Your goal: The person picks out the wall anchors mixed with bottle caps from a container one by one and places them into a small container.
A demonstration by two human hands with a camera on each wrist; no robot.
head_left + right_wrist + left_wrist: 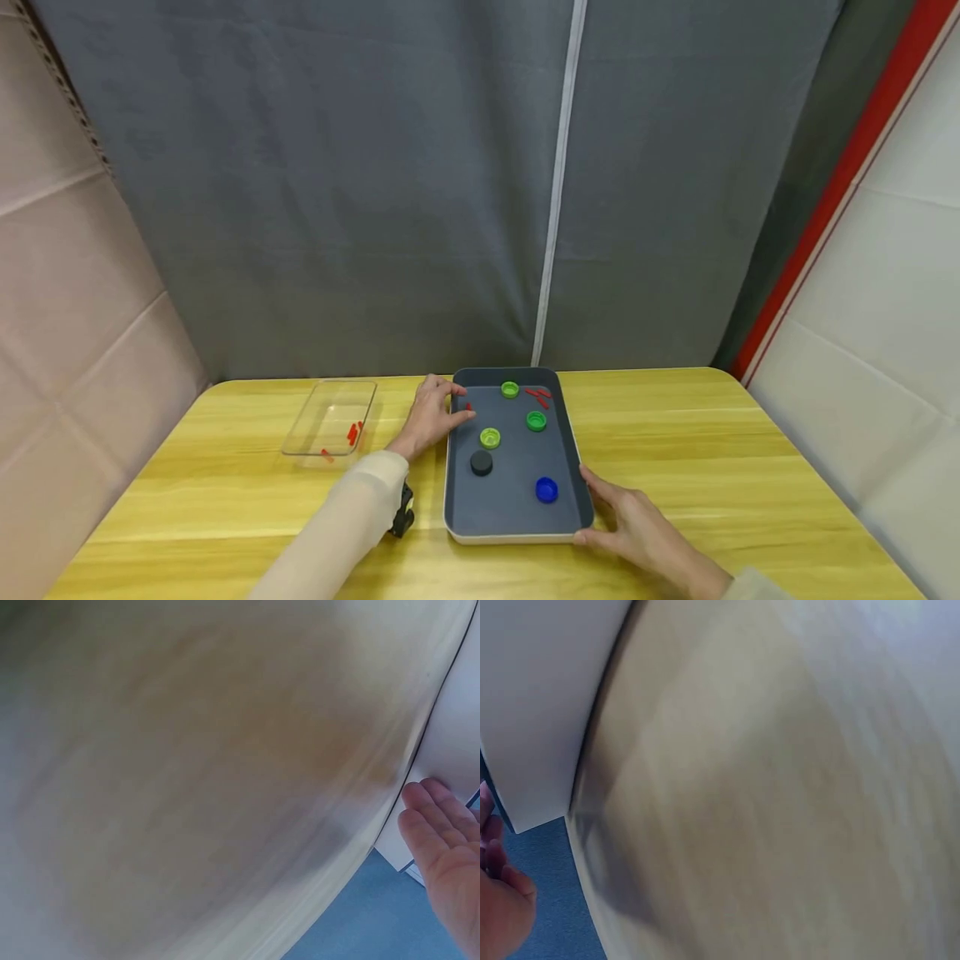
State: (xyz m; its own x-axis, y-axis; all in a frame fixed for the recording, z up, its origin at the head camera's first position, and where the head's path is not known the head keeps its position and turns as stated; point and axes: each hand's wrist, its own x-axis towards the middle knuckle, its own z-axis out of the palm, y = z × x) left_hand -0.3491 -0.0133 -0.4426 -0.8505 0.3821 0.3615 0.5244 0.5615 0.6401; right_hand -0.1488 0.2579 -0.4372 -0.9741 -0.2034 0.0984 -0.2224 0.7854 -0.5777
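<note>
A dark grey tray with a pale outer wall lies on the table. Over its far left rim reaches my left hand, thumb and fingers apart around a small red piece. My right hand touches the near right corner, fingers along the side and thumb at the front; its fingers look straight in the right wrist view. Inside the tray are a blue cap, a black cap, a yellow-green cap, a green cap, a light green cap and several red pieces.
A clear shallow container stands left of the tray, with several red pieces in it. The wooden table ends at a grey curtain behind. White panels flank both sides.
</note>
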